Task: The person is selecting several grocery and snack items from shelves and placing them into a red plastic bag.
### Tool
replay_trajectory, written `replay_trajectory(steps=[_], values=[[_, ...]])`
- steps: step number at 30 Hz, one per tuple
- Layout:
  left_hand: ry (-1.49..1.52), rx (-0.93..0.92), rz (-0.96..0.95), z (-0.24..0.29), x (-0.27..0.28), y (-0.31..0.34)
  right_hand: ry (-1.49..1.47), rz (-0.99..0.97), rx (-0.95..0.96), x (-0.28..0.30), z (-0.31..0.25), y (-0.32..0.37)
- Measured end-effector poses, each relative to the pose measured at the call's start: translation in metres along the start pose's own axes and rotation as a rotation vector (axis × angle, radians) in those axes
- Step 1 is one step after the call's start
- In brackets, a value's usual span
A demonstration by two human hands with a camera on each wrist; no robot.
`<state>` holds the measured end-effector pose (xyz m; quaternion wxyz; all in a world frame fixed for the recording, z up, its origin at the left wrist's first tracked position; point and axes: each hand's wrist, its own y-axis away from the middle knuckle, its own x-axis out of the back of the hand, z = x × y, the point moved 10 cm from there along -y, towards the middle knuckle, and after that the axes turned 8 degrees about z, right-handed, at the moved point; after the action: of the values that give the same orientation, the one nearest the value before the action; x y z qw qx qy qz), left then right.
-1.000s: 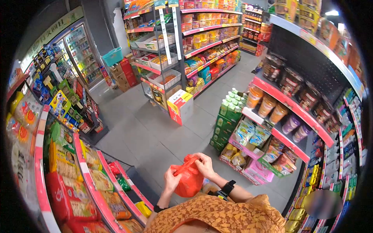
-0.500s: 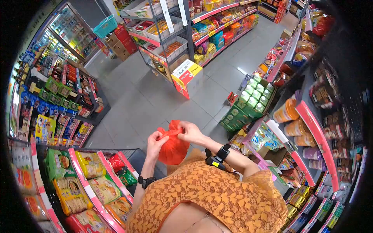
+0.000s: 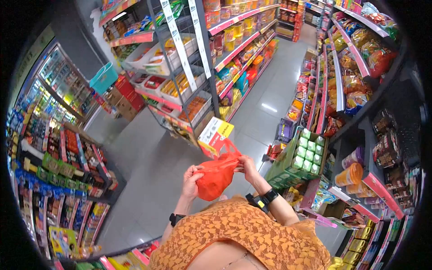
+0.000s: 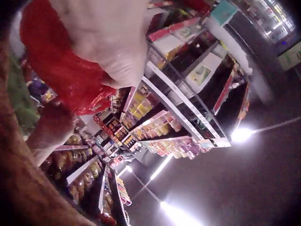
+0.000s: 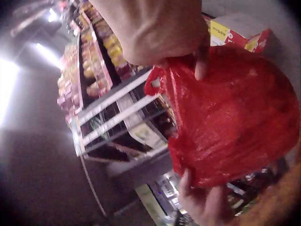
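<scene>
A red plastic bag [image 3: 215, 181], rounded and full-looking, hangs in front of my chest between both hands. My left hand [image 3: 191, 183] pinches its edge on the left side, thumb against fingers. On the opposite side, my right hand [image 3: 248, 170] pinches the upper edge. A loose handle loop sticks up near the right hand. In the right wrist view the bag [image 5: 244, 113] spreads between the two hands, its plastic wrinkled near the top. Its contents are hidden.
A green crate of white-capped bottles [image 3: 308, 155] stands to the right, beside shelves of packaged goods. Ahead is a rack [image 3: 180, 85] with white bins and a red, white and yellow box [image 3: 217, 135] at its foot. Stocked shelves [image 3: 67, 166] line the left.
My hands, close together at the bag's gathered top before, have moved apart to its two sides. The top is now spread looser with a handle loop raised. The head view has shifted along the aisle.
</scene>
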<state>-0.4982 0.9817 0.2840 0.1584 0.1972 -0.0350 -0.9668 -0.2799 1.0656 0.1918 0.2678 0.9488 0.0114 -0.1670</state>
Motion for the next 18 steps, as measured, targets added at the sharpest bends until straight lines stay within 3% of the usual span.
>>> replay_trajectory(steps=[5,9,10,12,14,16,18], values=[[-0.498,-0.133,-0.122,0.045,-0.001,-0.095,-0.06,-0.016,0.067,-0.025,-0.052,-0.054],[-0.399,-0.248,-0.022,0.091,-0.009,-0.165,-0.038,0.036,0.246,-0.039,-0.113,-0.107],[-0.497,-0.367,-0.026,0.105,-0.019,-0.178,-0.015,0.046,0.299,-0.037,-0.127,-0.125],[-0.69,-0.602,-0.029,0.14,-0.056,-0.195,-0.15,0.051,0.314,-0.036,-0.166,-0.14],[-0.685,-0.686,-0.03,0.186,-0.109,-0.201,-0.272,0.047,0.297,-0.031,-0.2,-0.157],[-0.415,-0.709,-0.152,0.247,-0.167,-0.192,-0.346,0.017,0.324,-0.032,-0.242,-0.168],[-0.407,-1.141,-0.385,0.325,-0.236,-0.141,-0.338,0.03,0.337,-0.031,-0.275,-0.18]])
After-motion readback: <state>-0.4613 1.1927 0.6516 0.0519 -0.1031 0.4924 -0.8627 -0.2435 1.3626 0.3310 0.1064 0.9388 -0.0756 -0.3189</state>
